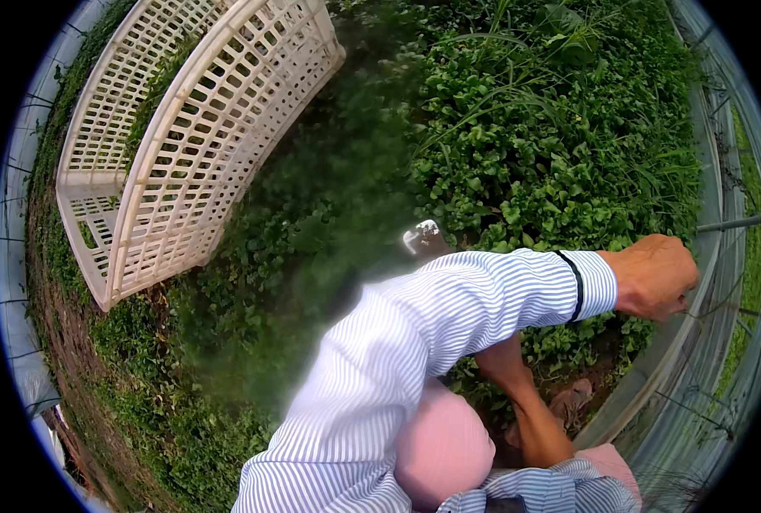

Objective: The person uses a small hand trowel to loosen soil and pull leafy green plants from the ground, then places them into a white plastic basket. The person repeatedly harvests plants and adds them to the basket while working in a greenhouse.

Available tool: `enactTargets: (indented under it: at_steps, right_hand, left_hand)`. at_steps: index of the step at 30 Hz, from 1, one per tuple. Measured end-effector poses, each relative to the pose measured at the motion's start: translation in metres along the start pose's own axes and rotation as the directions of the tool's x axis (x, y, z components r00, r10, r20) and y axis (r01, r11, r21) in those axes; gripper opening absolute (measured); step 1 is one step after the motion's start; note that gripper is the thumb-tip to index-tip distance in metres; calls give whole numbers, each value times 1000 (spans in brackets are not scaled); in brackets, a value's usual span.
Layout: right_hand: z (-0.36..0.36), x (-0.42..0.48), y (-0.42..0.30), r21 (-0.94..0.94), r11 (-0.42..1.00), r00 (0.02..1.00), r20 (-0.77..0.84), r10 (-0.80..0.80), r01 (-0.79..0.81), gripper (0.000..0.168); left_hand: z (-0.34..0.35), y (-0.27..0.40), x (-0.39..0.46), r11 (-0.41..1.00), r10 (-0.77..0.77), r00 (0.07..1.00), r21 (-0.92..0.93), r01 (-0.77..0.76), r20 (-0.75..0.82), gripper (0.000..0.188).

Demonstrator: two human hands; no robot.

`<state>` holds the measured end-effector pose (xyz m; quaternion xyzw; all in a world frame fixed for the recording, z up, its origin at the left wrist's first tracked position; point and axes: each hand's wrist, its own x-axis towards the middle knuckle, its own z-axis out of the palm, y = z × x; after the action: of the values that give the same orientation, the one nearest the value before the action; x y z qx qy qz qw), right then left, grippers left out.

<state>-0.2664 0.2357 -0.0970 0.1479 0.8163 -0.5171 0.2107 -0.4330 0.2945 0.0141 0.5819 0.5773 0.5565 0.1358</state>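
My left arm, in a blue-and-white striped sleeve (483, 288), reaches across to the right. My left hand (656, 276) is closed in a fist near the film wall; nothing plainly shows in it. Beneath that sleeve my bare right forearm (541, 423) points up and left, with the wrist and part of my right hand (499, 359) visible. The sleeve covers its fingers. Past the sleeve juts the flat, shiny end of a tool (428, 237), roughly in line with the right forearm; any grip on it is hidden. Low leafy green plants (515, 167) surround both arms.
A white perforated plastic crate (194, 147) with greens inside stands tilted at upper left. Transparent plastic sheeting (669, 397) runs along the right. My pink-clad knee (444, 442) is at the bottom, near what looks like a muddy foot or shoe (573, 397). Tall grass (515, 83) rises among the plants.
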Motion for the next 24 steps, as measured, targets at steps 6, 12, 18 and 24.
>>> enactTargets:
  at_steps: [6,12,18,24]
  right_hand:
    - [-6,14,1,297,947,940,-342,-17,125,12]
    - [-33,7,0,349,931,942,-335,17,107,10]
    - [-78,-3,16,464,882,904,-408,131,82,8]
    - [-135,48,6,474,865,873,-477,96,164,9]
  left_hand:
    - [-57,-130,-77,759,-334,943,596,260,14,11]
    - [-96,-229,-38,594,-413,910,767,245,29,15]
    - [-181,-288,-35,257,-619,770,886,385,-156,20]
    - [-216,-288,-84,98,-582,801,965,243,-142,26]
